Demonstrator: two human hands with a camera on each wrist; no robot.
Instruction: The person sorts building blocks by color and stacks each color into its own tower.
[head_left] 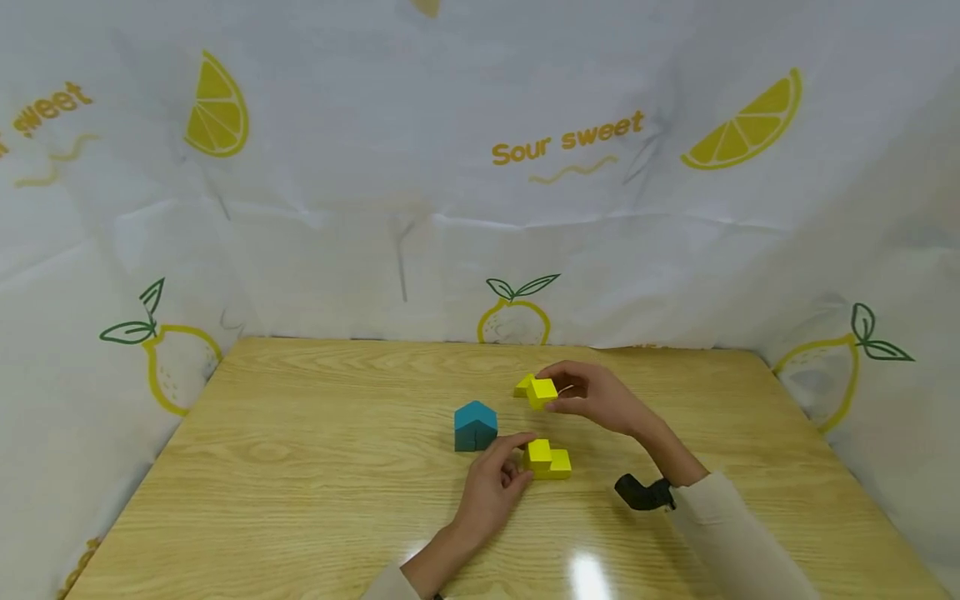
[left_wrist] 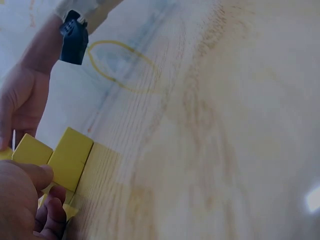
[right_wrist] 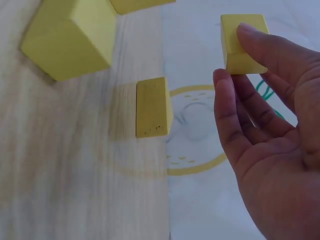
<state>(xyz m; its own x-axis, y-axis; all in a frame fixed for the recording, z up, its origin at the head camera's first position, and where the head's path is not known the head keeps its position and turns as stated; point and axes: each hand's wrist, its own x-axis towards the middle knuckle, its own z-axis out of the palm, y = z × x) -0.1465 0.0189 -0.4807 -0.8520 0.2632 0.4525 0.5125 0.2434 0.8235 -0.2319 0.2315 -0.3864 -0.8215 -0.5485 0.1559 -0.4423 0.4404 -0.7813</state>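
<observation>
In the head view my right hand (head_left: 600, 400) holds a small yellow block (head_left: 543, 392) between thumb and fingers, above the table; the right wrist view shows the same yellow block (right_wrist: 231, 45) in its fingertips. My left hand (head_left: 489, 487) pinches a group of yellow blocks (head_left: 538, 454) from its left side, index finger behind and thumb in front. One block in that group rises higher than the part to its right. A yellow triangular block (head_left: 522, 387) stands behind the held one, partly hidden. Left of the yellow group is a blue house-shaped block piece (head_left: 476, 427).
The wooden table (head_left: 315, 467) reaches back to a white sheet (head_left: 337, 275) printed with lemons, which also hangs at both sides. A black wrist device (head_left: 643, 492) sits on the right forearm. Light glares off the table's front.
</observation>
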